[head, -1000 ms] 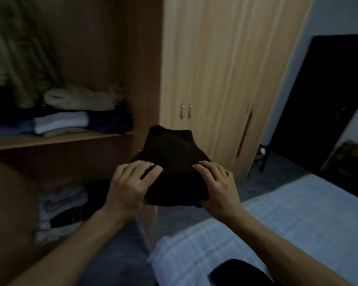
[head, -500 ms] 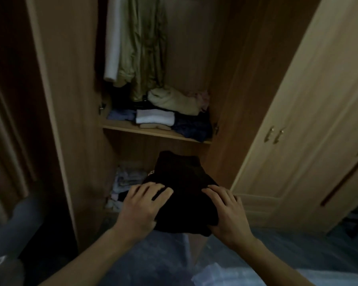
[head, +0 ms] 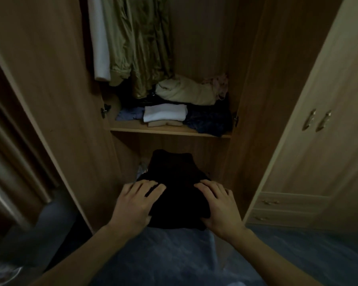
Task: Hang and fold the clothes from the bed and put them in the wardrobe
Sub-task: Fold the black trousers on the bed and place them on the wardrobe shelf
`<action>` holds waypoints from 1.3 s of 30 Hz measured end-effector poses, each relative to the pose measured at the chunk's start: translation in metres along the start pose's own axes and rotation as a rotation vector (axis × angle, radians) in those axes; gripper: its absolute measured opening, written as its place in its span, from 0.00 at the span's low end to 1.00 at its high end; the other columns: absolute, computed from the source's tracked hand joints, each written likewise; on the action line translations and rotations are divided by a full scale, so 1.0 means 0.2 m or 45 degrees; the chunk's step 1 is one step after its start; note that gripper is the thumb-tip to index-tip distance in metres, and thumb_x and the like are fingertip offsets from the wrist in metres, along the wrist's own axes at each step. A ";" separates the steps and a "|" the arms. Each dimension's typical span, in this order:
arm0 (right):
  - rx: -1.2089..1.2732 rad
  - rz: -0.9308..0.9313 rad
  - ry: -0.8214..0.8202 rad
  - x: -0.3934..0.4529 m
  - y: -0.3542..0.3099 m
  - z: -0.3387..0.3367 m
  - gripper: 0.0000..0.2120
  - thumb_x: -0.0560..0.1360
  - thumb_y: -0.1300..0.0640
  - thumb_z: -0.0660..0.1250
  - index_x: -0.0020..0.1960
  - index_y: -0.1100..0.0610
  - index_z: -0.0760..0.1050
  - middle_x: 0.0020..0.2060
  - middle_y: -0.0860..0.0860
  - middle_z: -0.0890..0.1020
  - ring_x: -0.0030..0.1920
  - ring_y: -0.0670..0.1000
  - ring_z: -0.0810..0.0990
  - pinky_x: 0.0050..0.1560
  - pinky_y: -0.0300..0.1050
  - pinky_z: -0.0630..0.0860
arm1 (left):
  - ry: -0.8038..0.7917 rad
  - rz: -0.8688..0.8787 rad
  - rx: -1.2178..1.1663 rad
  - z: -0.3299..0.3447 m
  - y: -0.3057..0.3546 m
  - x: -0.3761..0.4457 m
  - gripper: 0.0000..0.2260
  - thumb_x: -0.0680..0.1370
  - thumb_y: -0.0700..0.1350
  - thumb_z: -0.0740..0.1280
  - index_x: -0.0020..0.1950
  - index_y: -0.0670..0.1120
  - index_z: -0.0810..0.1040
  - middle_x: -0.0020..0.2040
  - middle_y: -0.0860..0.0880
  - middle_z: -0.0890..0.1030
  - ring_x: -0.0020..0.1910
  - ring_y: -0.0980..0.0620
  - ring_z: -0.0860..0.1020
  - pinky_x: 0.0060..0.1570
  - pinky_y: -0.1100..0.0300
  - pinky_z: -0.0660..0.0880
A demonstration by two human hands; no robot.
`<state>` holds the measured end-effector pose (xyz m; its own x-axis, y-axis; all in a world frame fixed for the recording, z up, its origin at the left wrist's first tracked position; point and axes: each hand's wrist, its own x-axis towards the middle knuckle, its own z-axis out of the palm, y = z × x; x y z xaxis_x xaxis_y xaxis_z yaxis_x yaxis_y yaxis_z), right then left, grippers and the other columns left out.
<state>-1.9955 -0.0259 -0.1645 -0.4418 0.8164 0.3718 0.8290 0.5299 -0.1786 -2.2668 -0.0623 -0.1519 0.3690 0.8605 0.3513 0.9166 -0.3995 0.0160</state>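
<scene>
A folded black garment is held out in front of the open wardrobe. My left hand grips its left side, fingers on top. My right hand grips its right side the same way. The garment hangs at the height of the lower compartment, below the wooden shelf. On that shelf lie folded clothes: a white piece, a dark blue one and a beige bundle. A green garment and a white one hang above.
The wardrobe's open doors stand on both sides of the compartment, left door and right door. Closed wardrobe doors with metal handles and drawers are on the right. A curtain hangs left. Blue carpet covers the floor.
My view has swung left from the bed and closed doors to face the open wardrobe. Both hands have carried the black garment closer to the lower compartment.
</scene>
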 end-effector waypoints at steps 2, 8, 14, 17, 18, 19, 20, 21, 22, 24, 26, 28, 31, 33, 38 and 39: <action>0.029 -0.019 -0.038 0.07 0.03 0.06 0.42 0.62 0.41 0.74 0.72 0.45 0.61 0.68 0.48 0.70 0.67 0.52 0.70 0.58 0.54 0.73 | -0.027 -0.026 0.002 0.04 -0.04 0.04 0.46 0.53 0.44 0.83 0.69 0.51 0.70 0.60 0.48 0.79 0.57 0.46 0.78 0.50 0.48 0.78; 0.051 -0.049 -0.111 0.32 0.10 0.24 0.42 0.62 0.42 0.74 0.72 0.44 0.61 0.69 0.47 0.69 0.67 0.53 0.71 0.56 0.56 0.73 | -0.118 -0.087 0.011 0.17 -0.23 0.17 0.45 0.52 0.49 0.84 0.68 0.52 0.72 0.59 0.50 0.79 0.57 0.47 0.78 0.50 0.50 0.77; -0.027 -0.043 -0.180 0.61 0.12 0.40 0.41 0.64 0.43 0.73 0.73 0.44 0.60 0.69 0.47 0.69 0.68 0.53 0.70 0.56 0.55 0.72 | -0.132 -0.118 -0.052 0.32 -0.51 0.33 0.44 0.51 0.49 0.84 0.66 0.52 0.74 0.58 0.51 0.80 0.54 0.47 0.80 0.48 0.51 0.78; -0.065 -0.024 -0.243 0.72 0.14 0.47 0.41 0.64 0.42 0.72 0.73 0.43 0.58 0.70 0.46 0.68 0.67 0.52 0.70 0.55 0.52 0.72 | -0.139 -0.097 -0.111 0.41 -0.63 0.40 0.45 0.50 0.51 0.84 0.66 0.52 0.73 0.57 0.51 0.81 0.52 0.48 0.81 0.46 0.52 0.78; -0.074 -0.003 -0.266 0.75 0.14 0.50 0.42 0.64 0.42 0.72 0.73 0.42 0.58 0.70 0.46 0.68 0.66 0.52 0.71 0.55 0.52 0.72 | -0.147 -0.080 -0.133 0.45 -0.67 0.43 0.45 0.50 0.52 0.84 0.65 0.53 0.73 0.57 0.51 0.81 0.51 0.48 0.81 0.46 0.53 0.78; -0.074 0.022 -0.290 0.78 0.15 0.53 0.42 0.63 0.42 0.72 0.73 0.42 0.58 0.70 0.46 0.68 0.66 0.51 0.71 0.55 0.51 0.71 | -0.162 -0.064 -0.153 0.49 -0.71 0.45 0.45 0.50 0.52 0.84 0.65 0.53 0.72 0.56 0.52 0.81 0.51 0.49 0.81 0.46 0.54 0.78; -0.076 0.041 -0.310 0.80 0.15 0.57 0.41 0.64 0.42 0.71 0.73 0.42 0.57 0.70 0.45 0.68 0.66 0.51 0.70 0.55 0.51 0.70 | -0.181 -0.049 -0.169 0.53 -0.75 0.48 0.45 0.50 0.53 0.84 0.65 0.53 0.72 0.56 0.52 0.81 0.50 0.49 0.81 0.45 0.55 0.78; -0.083 0.058 -0.333 0.82 0.16 0.60 0.41 0.64 0.42 0.71 0.73 0.41 0.56 0.70 0.45 0.67 0.67 0.50 0.70 0.56 0.50 0.70 | -0.200 -0.037 -0.181 0.57 -0.78 0.50 0.45 0.51 0.54 0.83 0.66 0.54 0.72 0.56 0.52 0.80 0.49 0.50 0.81 0.45 0.56 0.78; -0.088 0.080 -0.352 0.83 0.18 0.63 0.40 0.64 0.42 0.70 0.72 0.41 0.56 0.71 0.44 0.67 0.67 0.50 0.69 0.57 0.50 0.69 | -0.217 -0.030 -0.192 0.61 -0.81 0.53 0.45 0.51 0.54 0.83 0.66 0.54 0.71 0.56 0.52 0.81 0.49 0.50 0.81 0.45 0.56 0.78; -0.085 0.137 -0.377 0.87 0.21 0.68 0.41 0.62 0.43 0.72 0.72 0.41 0.58 0.69 0.44 0.68 0.65 0.51 0.71 0.55 0.49 0.70 | -0.246 -0.012 -0.207 0.68 -0.85 0.60 0.45 0.51 0.55 0.83 0.66 0.54 0.71 0.56 0.52 0.81 0.49 0.51 0.82 0.44 0.56 0.78; -0.074 0.187 -0.426 0.92 0.25 0.73 0.42 0.60 0.42 0.73 0.71 0.42 0.60 0.67 0.44 0.70 0.63 0.50 0.73 0.53 0.49 0.71 | -0.278 0.017 -0.222 0.75 -0.89 0.66 0.45 0.51 0.57 0.83 0.65 0.54 0.72 0.55 0.53 0.81 0.49 0.51 0.82 0.45 0.55 0.78; -0.054 0.207 -0.460 0.98 0.31 0.80 0.43 0.58 0.41 0.74 0.70 0.42 0.61 0.66 0.44 0.71 0.61 0.50 0.75 0.52 0.49 0.73 | -0.321 0.033 -0.228 0.81 -0.93 0.74 0.44 0.51 0.58 0.83 0.65 0.54 0.73 0.55 0.53 0.80 0.49 0.51 0.82 0.45 0.55 0.78; -0.019 0.207 -0.476 1.08 0.42 0.90 0.41 0.59 0.41 0.72 0.70 0.41 0.61 0.65 0.43 0.72 0.61 0.51 0.75 0.53 0.50 0.74 | -0.395 0.032 -0.174 0.92 -0.99 0.85 0.43 0.51 0.60 0.82 0.65 0.54 0.76 0.56 0.53 0.80 0.49 0.52 0.81 0.46 0.56 0.79; 0.025 0.207 -0.504 1.16 0.50 0.99 0.43 0.57 0.42 0.73 0.70 0.42 0.61 0.65 0.44 0.73 0.59 0.52 0.77 0.52 0.53 0.76 | -0.432 0.007 -0.162 1.00 -1.03 0.92 0.43 0.50 0.61 0.80 0.65 0.55 0.77 0.55 0.54 0.80 0.48 0.53 0.81 0.44 0.57 0.79; 0.118 0.182 -0.528 1.38 0.70 1.30 0.46 0.57 0.41 0.70 0.71 0.38 0.55 0.67 0.44 0.70 0.63 0.53 0.75 0.52 0.59 0.76 | -0.360 -0.021 -0.187 1.24 -1.19 1.10 0.39 0.55 0.60 0.75 0.66 0.56 0.72 0.56 0.52 0.79 0.46 0.50 0.81 0.46 0.56 0.75; 0.138 0.181 -0.528 1.41 0.73 1.37 0.45 0.59 0.41 0.67 0.71 0.36 0.51 0.69 0.43 0.68 0.66 0.53 0.72 0.56 0.59 0.74 | -0.308 -0.023 -0.177 1.30 -1.22 1.13 0.37 0.57 0.58 0.74 0.66 0.55 0.72 0.55 0.52 0.79 0.47 0.50 0.79 0.48 0.55 0.71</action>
<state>-2.0927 0.3453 -0.3344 -0.4446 0.8940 -0.0560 0.8605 0.4089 -0.3038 -2.3681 0.3115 -0.3205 0.3945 0.9115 0.1160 0.8994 -0.4089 0.1545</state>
